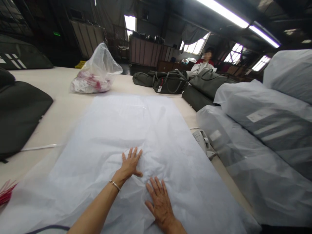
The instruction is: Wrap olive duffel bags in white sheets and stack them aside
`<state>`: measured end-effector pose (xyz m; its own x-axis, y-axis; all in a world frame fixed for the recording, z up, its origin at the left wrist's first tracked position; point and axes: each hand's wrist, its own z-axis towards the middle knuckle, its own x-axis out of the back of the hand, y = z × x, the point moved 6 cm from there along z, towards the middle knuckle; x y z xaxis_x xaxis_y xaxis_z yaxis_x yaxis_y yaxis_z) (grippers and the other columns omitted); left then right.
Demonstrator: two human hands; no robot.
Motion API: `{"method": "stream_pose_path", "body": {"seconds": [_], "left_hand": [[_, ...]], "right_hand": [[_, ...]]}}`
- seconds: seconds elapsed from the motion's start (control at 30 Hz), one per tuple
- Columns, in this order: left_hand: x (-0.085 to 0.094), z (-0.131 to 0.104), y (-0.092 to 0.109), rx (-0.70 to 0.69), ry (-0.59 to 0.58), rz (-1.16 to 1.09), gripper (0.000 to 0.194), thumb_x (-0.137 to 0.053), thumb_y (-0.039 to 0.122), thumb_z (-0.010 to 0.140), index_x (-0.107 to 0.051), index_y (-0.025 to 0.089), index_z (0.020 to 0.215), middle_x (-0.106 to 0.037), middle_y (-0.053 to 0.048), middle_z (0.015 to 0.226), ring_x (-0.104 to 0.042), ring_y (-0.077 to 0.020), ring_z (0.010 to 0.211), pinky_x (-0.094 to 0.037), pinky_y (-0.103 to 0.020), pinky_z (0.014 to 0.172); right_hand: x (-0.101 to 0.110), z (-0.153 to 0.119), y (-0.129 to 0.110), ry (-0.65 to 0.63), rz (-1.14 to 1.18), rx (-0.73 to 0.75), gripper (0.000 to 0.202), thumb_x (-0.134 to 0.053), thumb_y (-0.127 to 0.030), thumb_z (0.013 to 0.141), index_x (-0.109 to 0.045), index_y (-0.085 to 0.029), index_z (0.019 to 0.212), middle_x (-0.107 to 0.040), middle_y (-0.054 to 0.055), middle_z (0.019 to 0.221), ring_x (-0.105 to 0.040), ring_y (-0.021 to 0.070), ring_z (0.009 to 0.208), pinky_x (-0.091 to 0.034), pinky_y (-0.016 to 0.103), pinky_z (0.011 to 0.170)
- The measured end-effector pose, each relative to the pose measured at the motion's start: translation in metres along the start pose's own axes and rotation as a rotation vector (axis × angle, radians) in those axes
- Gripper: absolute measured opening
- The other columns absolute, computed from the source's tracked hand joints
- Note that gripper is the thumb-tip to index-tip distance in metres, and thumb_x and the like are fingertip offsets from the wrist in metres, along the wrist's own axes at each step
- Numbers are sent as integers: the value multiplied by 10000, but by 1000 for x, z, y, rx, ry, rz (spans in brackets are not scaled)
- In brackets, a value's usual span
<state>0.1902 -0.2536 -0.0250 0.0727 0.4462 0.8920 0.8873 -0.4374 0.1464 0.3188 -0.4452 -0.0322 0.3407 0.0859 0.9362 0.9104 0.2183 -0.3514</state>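
Observation:
A large stack of thin whitish translucent plastic sheeting (pixel 117 120) lies over the cream table (pixel 60 84) in front of me. My left hand (pixel 131 165), with a bracelet at the wrist, rests on it near the middle, palm down and fingers spread. Just right of it and closer to me, my right hand (pixel 159 203) also lies flat on the sheeting with its fingers apart. Neither hand holds anything. Wrinkles run through the plastic around both hands.
Wrapped dark bags (pixel 263 113) are piled at the right, beside a grey tool (pixel 204 143). Dark bags (pixel 170 81) and a clear plastic bag (pixel 94 73) stand at the back. Another dark bag (pixel 21 110) is left. A person (pixel 206 60) is beyond the table. Red strands (pixel 7 193) lie lower left.

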Motion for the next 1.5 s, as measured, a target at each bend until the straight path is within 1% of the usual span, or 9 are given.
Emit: {"method": "stream_pose_path", "body": {"seconds": [0.13, 0.23, 0.37, 0.53, 0.67, 0.87, 1.1, 1.33, 1.5], "left_hand": [[-6, -6, 2, 23, 5, 23, 1301, -847, 560, 516, -95, 269, 1537, -10, -147, 1613, -5, -420, 1475, -121, -775, 1067], [-7, -13, 5, 34, 29, 29, 1296, -852, 546, 514, -104, 272, 1536, -17, -146, 1611, 5, -423, 1472, -106, -777, 1069], [-5, -24, 13, 61, 9, 23, 1284, -848, 531, 524, -99, 278, 1536, 2, -138, 1610, 41, -419, 1469, -90, -773, 1075], [-4, -37, 19, 89, -34, 38, 1265, -838, 496, 561, -59, 284, 1534, 7, -126, 1612, 32, -411, 1472, -84, -772, 1079], [-9, -43, 17, 108, -43, 50, 1254, -834, 509, 556, -84, 276, 1535, -15, -126, 1614, 29, -428, 1469, -79, -795, 1059], [-15, -52, 15, 125, -27, 36, 1212, -839, 496, 576, -129, 267, 1532, -21, -133, 1606, 35, -425, 1467, -32, -782, 1079], [-51, -78, 29, -49, 119, -27, 1162, -801, 604, 601, -184, 278, 1530, -68, -121, 1604, 1, -407, 1468, 13, -696, 1154], [-40, -85, 39, 10, -6, 61, 1115, -855, 408, 613, -222, 274, 1520, -57, -115, 1595, -27, -447, 1456, -120, -798, 1077], [-22, -86, 46, -145, 94, 62, 967, -807, 411, 676, -334, 196, 1492, -160, -152, 1586, -114, -355, 1475, -85, -613, 1196]], "right_hand": [[34, 9, 6, -91, 204, -45, 461, -607, -386, 879, -567, -316, 1333, -482, 14, 1469, -416, 280, 1379, -353, 511, 1141], [71, 39, 19, -11, 336, -123, 316, -477, -360, 955, -680, -260, 1175, -688, 38, 1215, -629, 202, 1152, -489, 363, 1030], [104, 122, 22, 105, 328, -36, 395, -411, -348, 979, -593, -230, 1308, -589, 61, 1366, -501, 204, 1310, -388, 406, 1121], [83, 231, 22, -152, 222, -75, 501, -366, -336, 997, -353, -254, 1491, -259, 13, 1595, -117, 223, 1495, -124, 502, 1206], [52, 266, 36, -295, 180, -140, 535, -351, -335, 994, -297, -233, 1517, -198, 33, 1614, -79, 266, 1497, -88, 522, 1195], [24, 264, 48, -351, 117, -121, 653, -446, -428, 949, -240, -234, 1537, -77, 29, 1636, 18, 289, 1499, 5, 518, 1192], [19, 265, 49, -310, 242, -160, 702, -555, -415, 901, -279, -245, 1523, -74, 27, 1634, 80, 259, 1497, 83, 507, 1182], [85, 253, 67, -56, 604, -246, 465, -424, -385, 959, -539, -170, 1355, -557, 64, 1402, -483, 171, 1314, -343, 351, 1125], [134, 139, 104, 217, 699, -365, 458, -452, -478, 914, -663, -161, 1169, -696, 79, 1181, -633, 201, 1113, -471, 360, 1017]]}}
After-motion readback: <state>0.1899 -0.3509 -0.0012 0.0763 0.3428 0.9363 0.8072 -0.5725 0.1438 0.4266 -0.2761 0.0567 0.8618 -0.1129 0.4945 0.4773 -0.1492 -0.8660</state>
